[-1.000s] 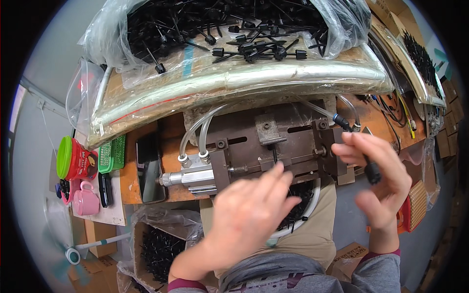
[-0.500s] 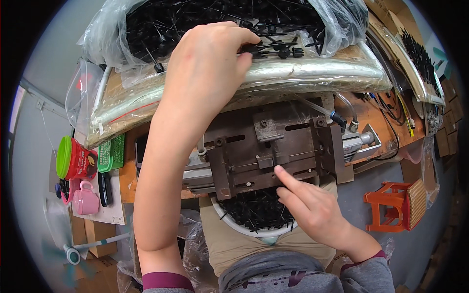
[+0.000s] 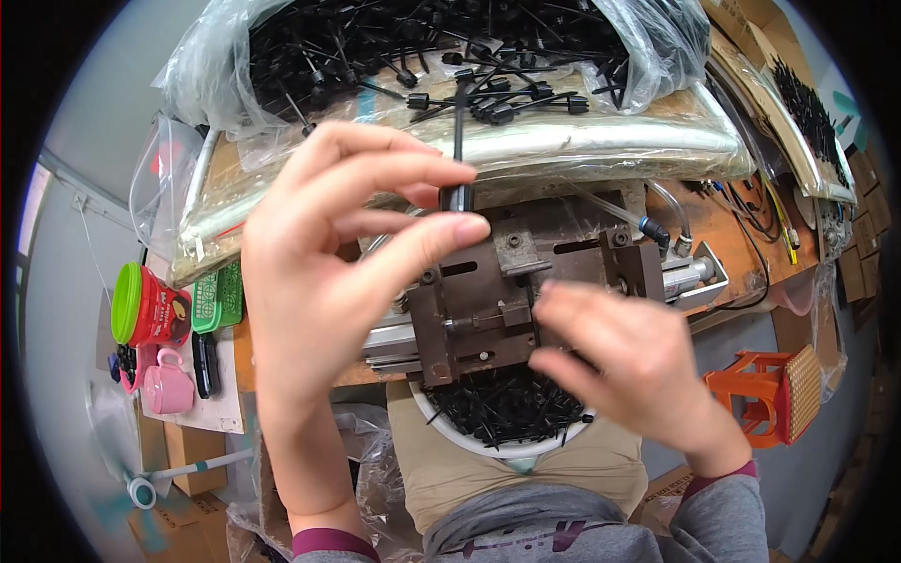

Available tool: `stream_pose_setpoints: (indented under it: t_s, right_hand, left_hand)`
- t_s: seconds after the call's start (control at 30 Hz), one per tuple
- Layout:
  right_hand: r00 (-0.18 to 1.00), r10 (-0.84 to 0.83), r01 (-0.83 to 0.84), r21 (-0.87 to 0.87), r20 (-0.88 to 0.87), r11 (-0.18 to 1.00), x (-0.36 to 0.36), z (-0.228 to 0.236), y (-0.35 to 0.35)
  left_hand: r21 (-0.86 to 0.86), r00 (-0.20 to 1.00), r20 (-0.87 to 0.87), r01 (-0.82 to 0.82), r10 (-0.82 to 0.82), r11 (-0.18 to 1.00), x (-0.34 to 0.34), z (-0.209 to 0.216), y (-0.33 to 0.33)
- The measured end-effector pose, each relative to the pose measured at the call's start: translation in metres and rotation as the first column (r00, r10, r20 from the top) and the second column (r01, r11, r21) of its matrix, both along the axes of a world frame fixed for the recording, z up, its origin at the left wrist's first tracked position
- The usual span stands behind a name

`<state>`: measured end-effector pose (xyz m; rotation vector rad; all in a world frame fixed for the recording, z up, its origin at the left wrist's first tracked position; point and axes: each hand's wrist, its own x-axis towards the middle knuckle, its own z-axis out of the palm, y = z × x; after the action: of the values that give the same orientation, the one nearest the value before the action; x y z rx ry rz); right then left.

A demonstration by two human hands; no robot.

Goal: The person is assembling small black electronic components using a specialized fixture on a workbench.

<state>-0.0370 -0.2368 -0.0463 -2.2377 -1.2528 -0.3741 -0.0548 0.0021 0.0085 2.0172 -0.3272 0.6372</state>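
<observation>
Between the thumb and fingers of my left hand (image 3: 319, 244), a black plastic part (image 3: 457, 192) with a thin stem is held upright, its thick cylindrical end down. It is raised above the left side of a dark metal fixture (image 3: 469, 310). My right hand (image 3: 629, 361) is at the middle of that fixture, smeared by motion. A thin dark piece shows beside its fingertips; whether they grip it is unclear. Behind the fixture, many similar black parts (image 3: 526, 98) lie loose on a plastic-covered tray (image 3: 563, 141).
A white-rimmed basin (image 3: 441, 439) full of black parts sits below the fixture, by my lap. Air hoses (image 3: 648, 225) run at the fixture's right. An orange stool (image 3: 751, 389) stands at right; a red tub (image 3: 155, 310), green basket (image 3: 221, 296) and pink cup (image 3: 169, 383) are at left.
My left hand has come back from the tray toward me, now with a black part in it. My right hand has shifted slightly up and right, its pointing finger no longer stretched out.
</observation>
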Motion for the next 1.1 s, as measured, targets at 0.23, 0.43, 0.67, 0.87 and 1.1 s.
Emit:
stream_pose_setpoints:
  t_s: [0.23,0.43,0.67,0.87,1.1]
  right_hand:
    - [0.928,-0.053,0.005,0.131,0.368,0.991,0.116,0.06,0.036]
    - [0.891,0.075,0.09,-0.335,0.449,0.938,0.171,0.069,0.077]
    - [0.919,0.159,-0.029,-0.341,0.362,0.94,0.181,0.07,0.079]
    - [0.979,0.069,-0.079,0.042,0.19,0.996,0.19,0.074,0.062]
    - [0.703,0.168,0.343,0.537,-0.691,0.771,0.168,0.093,0.037]
  left_hand:
    - [0.339,1.0,-0.029,0.017,-0.008,0.94,-0.06,-0.045,-0.042]
    - [0.532,0.995,-0.062,-0.034,0.079,0.846,-0.075,-0.092,-0.073]
    - [0.604,0.987,-0.049,-0.095,0.156,0.791,-0.064,-0.095,-0.083]
    - [0.621,0.986,-0.063,-0.084,0.157,0.779,-0.064,-0.094,-0.081]
    - [0.505,0.992,0.044,-0.126,0.12,0.854,-0.057,-0.071,-0.074]
